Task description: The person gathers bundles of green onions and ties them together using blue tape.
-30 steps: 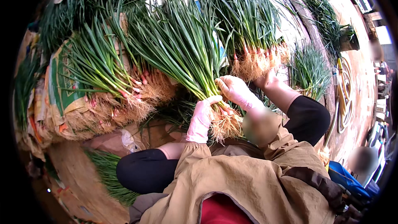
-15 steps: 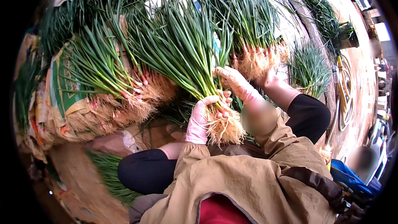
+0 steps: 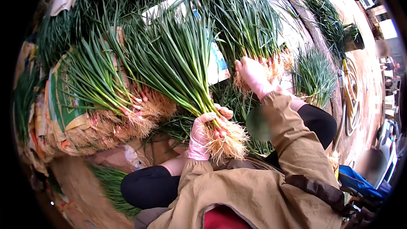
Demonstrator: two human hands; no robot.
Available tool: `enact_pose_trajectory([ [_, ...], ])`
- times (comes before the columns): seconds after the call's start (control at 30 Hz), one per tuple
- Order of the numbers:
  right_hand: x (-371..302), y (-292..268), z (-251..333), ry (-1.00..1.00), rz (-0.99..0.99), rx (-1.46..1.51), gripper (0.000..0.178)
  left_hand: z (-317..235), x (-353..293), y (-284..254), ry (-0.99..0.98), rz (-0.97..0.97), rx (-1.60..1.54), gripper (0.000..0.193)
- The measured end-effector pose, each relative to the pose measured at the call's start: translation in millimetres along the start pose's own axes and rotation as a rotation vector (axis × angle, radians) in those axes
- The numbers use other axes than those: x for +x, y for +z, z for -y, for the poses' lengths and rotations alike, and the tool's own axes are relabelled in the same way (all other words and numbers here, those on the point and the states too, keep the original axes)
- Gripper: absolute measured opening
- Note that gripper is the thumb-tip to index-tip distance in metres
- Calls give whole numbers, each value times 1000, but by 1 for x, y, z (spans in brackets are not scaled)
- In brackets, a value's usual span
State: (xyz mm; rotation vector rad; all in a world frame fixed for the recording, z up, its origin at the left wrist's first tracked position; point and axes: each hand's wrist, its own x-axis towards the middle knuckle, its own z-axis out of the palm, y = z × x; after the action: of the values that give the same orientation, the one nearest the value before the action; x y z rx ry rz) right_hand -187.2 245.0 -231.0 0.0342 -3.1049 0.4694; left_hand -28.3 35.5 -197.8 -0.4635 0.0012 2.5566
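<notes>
My gloved left hand is closed round a bunch of green garlic, just above the reddish bulbs. Its pale roots hang out below the grip, and the long leaves fan up and away to the left. Over at the right pile of green garlic, my gloved right hand has its fingers curled in against the stalk bases. Whatever those fingers hold, if anything, is hidden by the hand.
Another pile of rooted green garlic lies to the left on printed sacks. Loose greens are beside my left knee. Farther right are a coiled hose, a smaller bundle and a blue thing.
My right hand has left the held bunch and moved away to the right pile. The left hand, still gripping the bunch, has come slightly down and nearer to me.
</notes>
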Motion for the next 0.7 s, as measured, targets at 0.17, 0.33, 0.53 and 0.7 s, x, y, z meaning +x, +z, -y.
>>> enact_pose_trajectory([
  [0.17, 55, -3, 1, 290, 214, 250, 32, 4, 20, -13, 51, -18, 290, 50],
  [0.33, -54, -39, 61, -41, 558, 580, 28, -1, 17, -20, 22, -238, 510, 44],
  [0.53, -89, 61, 14, 180, 288, 942, 22, 1, 15, -3, -23, -128, 368, 30],
  [0.7, -114, 134, -93, -612, 1246, 107, 25, 29, 28, 11, -8, -70, 178, 32],
])
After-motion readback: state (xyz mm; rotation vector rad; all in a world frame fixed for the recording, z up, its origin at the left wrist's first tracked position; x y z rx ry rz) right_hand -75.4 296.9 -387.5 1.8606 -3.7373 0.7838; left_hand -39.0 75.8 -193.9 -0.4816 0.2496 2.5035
